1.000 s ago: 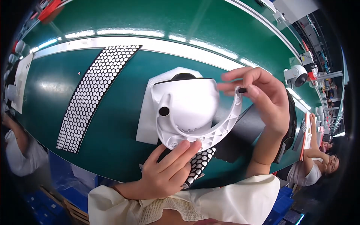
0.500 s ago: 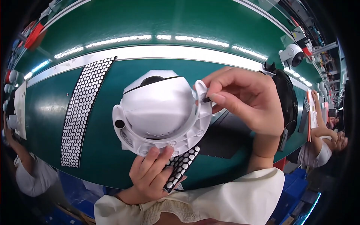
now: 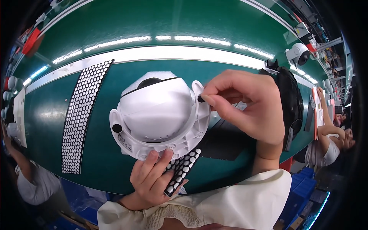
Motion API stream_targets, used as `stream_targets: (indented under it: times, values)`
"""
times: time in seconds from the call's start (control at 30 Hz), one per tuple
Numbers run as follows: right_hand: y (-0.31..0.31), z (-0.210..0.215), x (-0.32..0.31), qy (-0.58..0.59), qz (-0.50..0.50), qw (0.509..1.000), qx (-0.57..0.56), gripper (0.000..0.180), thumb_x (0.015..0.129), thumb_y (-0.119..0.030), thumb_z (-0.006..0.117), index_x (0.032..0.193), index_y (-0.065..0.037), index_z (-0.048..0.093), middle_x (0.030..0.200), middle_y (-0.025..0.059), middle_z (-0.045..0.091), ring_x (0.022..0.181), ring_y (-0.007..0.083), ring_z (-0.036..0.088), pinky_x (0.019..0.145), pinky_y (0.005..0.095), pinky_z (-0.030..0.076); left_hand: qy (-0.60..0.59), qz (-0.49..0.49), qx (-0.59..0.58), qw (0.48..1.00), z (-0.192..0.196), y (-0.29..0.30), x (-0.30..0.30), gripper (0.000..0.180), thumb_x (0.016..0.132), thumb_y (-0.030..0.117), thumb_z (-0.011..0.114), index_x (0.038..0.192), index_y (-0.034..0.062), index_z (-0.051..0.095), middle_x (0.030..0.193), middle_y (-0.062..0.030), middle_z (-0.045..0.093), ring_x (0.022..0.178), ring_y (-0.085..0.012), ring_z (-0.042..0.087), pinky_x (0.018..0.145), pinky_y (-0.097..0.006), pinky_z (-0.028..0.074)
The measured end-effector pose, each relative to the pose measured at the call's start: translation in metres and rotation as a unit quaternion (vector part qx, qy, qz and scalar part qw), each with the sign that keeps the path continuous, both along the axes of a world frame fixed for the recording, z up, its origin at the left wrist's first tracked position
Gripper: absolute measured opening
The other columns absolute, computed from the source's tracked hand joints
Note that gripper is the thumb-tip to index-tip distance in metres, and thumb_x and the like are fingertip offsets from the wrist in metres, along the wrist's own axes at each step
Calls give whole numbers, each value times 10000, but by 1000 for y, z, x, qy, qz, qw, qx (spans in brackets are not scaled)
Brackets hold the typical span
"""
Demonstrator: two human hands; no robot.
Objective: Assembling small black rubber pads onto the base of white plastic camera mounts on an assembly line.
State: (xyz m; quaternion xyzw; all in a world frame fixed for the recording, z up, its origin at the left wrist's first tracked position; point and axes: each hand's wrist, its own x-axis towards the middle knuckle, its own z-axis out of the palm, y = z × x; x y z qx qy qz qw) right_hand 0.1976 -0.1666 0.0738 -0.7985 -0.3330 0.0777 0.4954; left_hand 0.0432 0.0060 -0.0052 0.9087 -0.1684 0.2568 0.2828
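A white camera housing (image 3: 157, 109) with a rounded head and a curved ribbed bracket (image 3: 188, 140) rests on a pale foam block (image 3: 163, 74). My right hand (image 3: 249, 107) pinches a small black round pad (image 3: 200, 99) between thumb and forefinger, against the bracket's right arm tip. Another black round pad (image 3: 117, 128) sits on the left arm tip. My left hand (image 3: 151, 180) is closed round a black strip with white dots (image 3: 182, 168). Its fingertips touch the bracket's near edge.
A longer dotted strip (image 3: 86, 119) lies on the green table (image 3: 46, 122) to the left. Dark flat sheets (image 3: 224, 142) and a black bag-like object (image 3: 289, 103) are at the right. A white camera (image 3: 297, 55) stands far right. Other people work at both sides.
The housing has shifted slightly left and turned a little. My right hand has moved left with it, the pad now at the arm tip. My left hand keeps its hold on the strip.
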Motion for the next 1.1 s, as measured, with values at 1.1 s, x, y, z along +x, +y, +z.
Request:
stream_targets:
  times: [1.1]
  values:
    - [2, -16, 34, 320, 170, 926, 100, 212, 790, 2, 519, 973, 109, 522, 804, 186, 628, 794, 226, 625, 725, 264, 490, 29, -4, -8, 1000, 0, 2, -4, 283, 762, 306, 609, 744, 40, 513, 1006, -172, 595, 1074, -327, 470, 659, -349, 427]
